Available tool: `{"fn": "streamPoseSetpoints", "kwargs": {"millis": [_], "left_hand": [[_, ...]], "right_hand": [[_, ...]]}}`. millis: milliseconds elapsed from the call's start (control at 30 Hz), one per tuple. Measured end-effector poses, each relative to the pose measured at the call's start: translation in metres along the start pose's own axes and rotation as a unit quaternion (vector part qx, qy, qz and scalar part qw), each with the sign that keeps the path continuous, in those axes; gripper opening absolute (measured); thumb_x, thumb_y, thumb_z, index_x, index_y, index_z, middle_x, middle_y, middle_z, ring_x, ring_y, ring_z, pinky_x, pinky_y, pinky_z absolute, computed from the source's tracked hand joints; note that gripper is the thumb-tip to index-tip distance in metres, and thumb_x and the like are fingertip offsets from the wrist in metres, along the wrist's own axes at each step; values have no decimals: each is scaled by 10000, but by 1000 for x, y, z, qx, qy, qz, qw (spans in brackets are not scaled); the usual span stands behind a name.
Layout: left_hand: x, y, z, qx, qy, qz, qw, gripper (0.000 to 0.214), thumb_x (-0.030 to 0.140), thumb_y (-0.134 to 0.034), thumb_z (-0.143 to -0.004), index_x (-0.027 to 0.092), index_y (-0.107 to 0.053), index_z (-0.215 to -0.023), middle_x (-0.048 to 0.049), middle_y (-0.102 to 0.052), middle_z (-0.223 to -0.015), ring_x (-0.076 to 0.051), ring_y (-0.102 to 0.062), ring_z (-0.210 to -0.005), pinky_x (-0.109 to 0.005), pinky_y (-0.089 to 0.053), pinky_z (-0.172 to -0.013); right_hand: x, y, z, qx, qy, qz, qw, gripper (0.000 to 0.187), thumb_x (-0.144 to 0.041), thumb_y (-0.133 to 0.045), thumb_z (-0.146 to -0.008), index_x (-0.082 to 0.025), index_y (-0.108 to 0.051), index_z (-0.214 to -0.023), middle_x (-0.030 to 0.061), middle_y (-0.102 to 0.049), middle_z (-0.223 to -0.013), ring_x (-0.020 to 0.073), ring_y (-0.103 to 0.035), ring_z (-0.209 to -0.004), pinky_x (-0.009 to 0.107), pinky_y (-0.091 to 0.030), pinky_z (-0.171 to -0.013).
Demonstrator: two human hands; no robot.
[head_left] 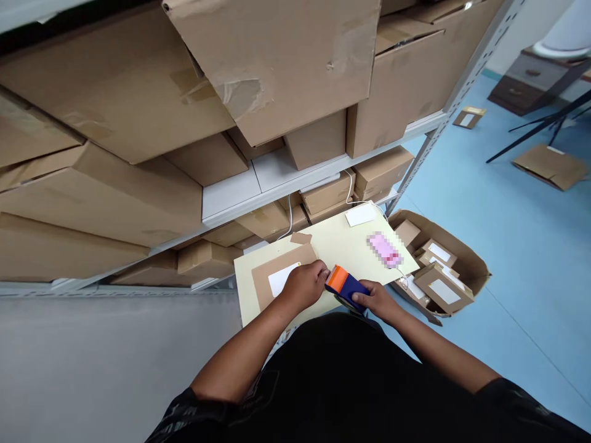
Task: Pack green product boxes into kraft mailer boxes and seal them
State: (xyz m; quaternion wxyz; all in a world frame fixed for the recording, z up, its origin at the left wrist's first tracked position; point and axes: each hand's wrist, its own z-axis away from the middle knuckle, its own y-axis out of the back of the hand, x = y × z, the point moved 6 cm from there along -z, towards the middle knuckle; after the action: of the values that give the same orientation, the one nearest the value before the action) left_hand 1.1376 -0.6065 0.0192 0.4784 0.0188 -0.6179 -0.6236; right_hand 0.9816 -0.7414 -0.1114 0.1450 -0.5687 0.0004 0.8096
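My right hand [376, 301] is wrapped round the blue body of a tape dispenser [348, 287] with an orange front end. That end points left, toward my left hand [307, 283]. My left fingers are closed in a pinch right beside the orange end; what they hold, if anything, is too small to make out. Under my left forearm and hand lies a flat brown cardboard parcel [263, 280] with a white label [282, 280], partly covered by the hand. Both hands are above a pale yellow board [330, 237].
A pink phone [384, 249], blurred out, and a white card [360, 215] lie on the board, with white cables nearby. Right of it stands an open carton [480, 267] of small labelled boxes. A metal shelf [323, 175] stacked with cardboard boxes rises ahead; one large box [286, 61] juts out.
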Motion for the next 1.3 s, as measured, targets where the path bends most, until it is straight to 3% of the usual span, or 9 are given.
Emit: {"fn": "streamPoseSetpoints", "kwargs": {"millis": [200,333,500,633,767,900,1133,1300], "left_hand": [[-41,4,-33,-59,11,87,994,211,301,-554,-946,217,-723,-851,-30,-748,-799,-206,-660,-754,-298,-442,-691],[-63,11,-70,-76,16,30,996,194,318,-597,-925,208,-742,-860,-40,-755,-802,-219,-669,-773,-304,-452,-698],[-55,-24,-115,-162,-21,-100,982,201,346,-636,-900,205,-780,-899,-89,-785,-941,-249,-692,-890,-310,-480,-728],[-46,-63,-161,-226,1,-239,944,250,331,-656,-869,168,-802,-990,-169,-779,-1068,-297,-712,-952,-345,-517,-780],[-57,-79,-202,-258,36,-324,909,324,292,-710,-792,101,-799,-1037,-258,-750,-1124,-352,-720,-985,-391,-539,-819],[-79,-91,-210,-314,60,-360,877,319,293,-785,-692,124,-812,-961,-252,-762,-1026,-377,-719,-954,-428,-548,-817],[-94,-121,-195,-338,65,-396,851,363,229,-816,-641,148,-804,-995,-269,-744,-1120,-425,-650,-1135,-503,-504,-936],[-106,-123,-195,-313,92,-426,844,667,157,-798,-630,140,-701,-1289,-299,-622,-1367,-501,-497,-1317,-687,-422,-1006]], "right_hand": [[27,-34,-1,116,-9,-66,991,547,-690,-869,-664,-179,-687,-739,-18,-621,-637,144,-524,-601,272,-380,-596],[60,-37,16,161,-70,-145,974,600,-731,-880,-618,-171,-696,-729,11,-671,-642,165,-578,-588,293,-446,-601],[86,-17,26,180,-122,-219,951,602,-703,-910,-608,-151,-730,-767,47,-708,-662,178,-616,-571,301,-491,-583],[118,7,17,189,-178,-239,936,648,-736,-886,-613,-133,-754,-808,35,-679,-613,145,-560,-502,271,-443,-503],[151,12,17,155,-235,-252,926,646,-729,-879,-618,-125,-765,-815,46,-685,-622,146,-562,-516,273,-453,-510],[167,-4,24,99,-269,-282,916,600,-713,-826,-720,-136,-789,-881,60,-682,-627,174,-565,-517,318,-476,-529],[177,-28,23,87,-258,-302,914,562,-731,-790,-756,-172,-746,-789,40,-602,-563,182,-530,-497,351,-472,-537],[191,-41,21,70,-279,-304,908,589,-743,-770,-756,-159,-733,-819,57,-651,-639,191,-572,-554,338,-479,-564]]}}
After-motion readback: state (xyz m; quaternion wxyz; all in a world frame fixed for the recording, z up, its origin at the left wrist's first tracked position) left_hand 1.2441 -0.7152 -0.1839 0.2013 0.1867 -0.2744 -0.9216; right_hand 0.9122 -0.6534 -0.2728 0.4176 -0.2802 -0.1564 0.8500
